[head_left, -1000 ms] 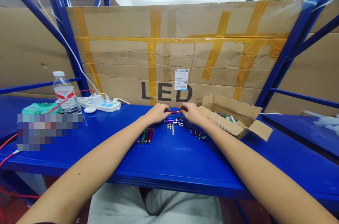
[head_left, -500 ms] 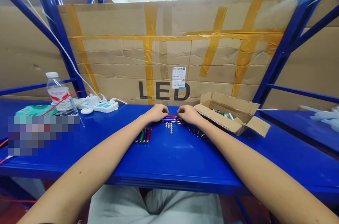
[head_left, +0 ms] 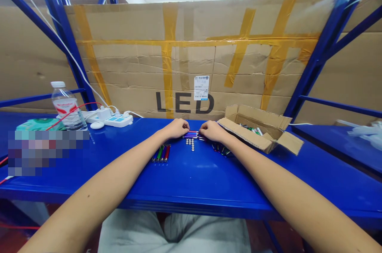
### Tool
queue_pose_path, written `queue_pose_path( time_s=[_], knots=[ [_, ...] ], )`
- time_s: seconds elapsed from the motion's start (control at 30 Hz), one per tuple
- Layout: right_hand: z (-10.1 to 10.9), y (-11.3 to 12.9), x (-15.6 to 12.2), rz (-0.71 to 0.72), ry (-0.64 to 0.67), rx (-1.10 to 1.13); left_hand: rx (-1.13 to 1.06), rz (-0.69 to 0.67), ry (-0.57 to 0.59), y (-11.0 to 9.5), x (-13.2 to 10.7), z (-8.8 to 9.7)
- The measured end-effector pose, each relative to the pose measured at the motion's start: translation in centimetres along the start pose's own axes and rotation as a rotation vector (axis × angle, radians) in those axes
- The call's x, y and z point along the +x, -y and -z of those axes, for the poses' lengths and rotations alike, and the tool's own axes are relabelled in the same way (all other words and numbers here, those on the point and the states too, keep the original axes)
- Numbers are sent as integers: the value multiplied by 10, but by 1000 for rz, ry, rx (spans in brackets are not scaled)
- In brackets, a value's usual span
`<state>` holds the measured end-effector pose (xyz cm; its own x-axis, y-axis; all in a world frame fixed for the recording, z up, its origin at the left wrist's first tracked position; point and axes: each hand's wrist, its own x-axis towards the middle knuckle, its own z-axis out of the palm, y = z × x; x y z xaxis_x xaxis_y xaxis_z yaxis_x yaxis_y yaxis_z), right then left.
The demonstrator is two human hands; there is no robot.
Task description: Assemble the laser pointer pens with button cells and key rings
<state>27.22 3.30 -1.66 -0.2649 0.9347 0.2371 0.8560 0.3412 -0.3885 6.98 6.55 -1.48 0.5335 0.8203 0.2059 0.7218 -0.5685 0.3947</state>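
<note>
A row of slim, pen-like metal tubes point(head_left: 191, 134), purple-blue with a red one at the back, lies crosswise on the blue table. At its left end is my left hand point(head_left: 178, 128), closed with fingers curled against the tubes. My right hand point(head_left: 210, 130) is closed too, fingertips at the opposite end; the fingers partly hide both ends. Just in front lie several small silver button cells point(head_left: 190, 141) in short rows. Several more tubes point(head_left: 162, 153), in blue, green, purple and red, sit side by side near my left forearm. Dark clip-like pieces point(head_left: 221, 149) lie beside my right wrist.
An open cardboard box point(head_left: 253, 127) with small cylindrical items stands at the right. At the left are a water bottle point(head_left: 69, 107), a white power strip point(head_left: 115, 118) with cables, and a green packet point(head_left: 40, 124). A large cardboard panel point(head_left: 134, 65) closes off the back.
Both hands stay at the ends of the tube row, with only a very slight shift of the fingers. The tubes and button cells look unmoved.
</note>
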Motion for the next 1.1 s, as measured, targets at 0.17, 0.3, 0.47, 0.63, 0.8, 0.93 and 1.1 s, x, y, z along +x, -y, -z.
queue_pose_path(
  time_s=[0.17, 0.3, 0.47, 0.63, 0.8, 0.93, 1.1],
  knots=[
    [-2, -2, 2, 20, -11, -7, 0, 30, 0, 0, -1, 2],
    [-3, -5, 3, 16, -18, 5, -10, 33, -1, 1, 0, 2],
    [-2, -7, 3, 30, -14, 20, -13, -2, 0, 1, -1, 3],
    [-4, -8, 3, 52, -7, 8, -17, -22, 14, -1, -2, 3],
    [-6, -10, 3, 55, 0, 6, -2, -27, 16, 1, -2, 2],
    [-6, -11, 3, 42, 0, 10, -4, -41, 9, 2, -2, 1],
    [-5, -9, 3, 48, -1, -1, -5, -62, 14, 4, -1, 0]
  ],
)
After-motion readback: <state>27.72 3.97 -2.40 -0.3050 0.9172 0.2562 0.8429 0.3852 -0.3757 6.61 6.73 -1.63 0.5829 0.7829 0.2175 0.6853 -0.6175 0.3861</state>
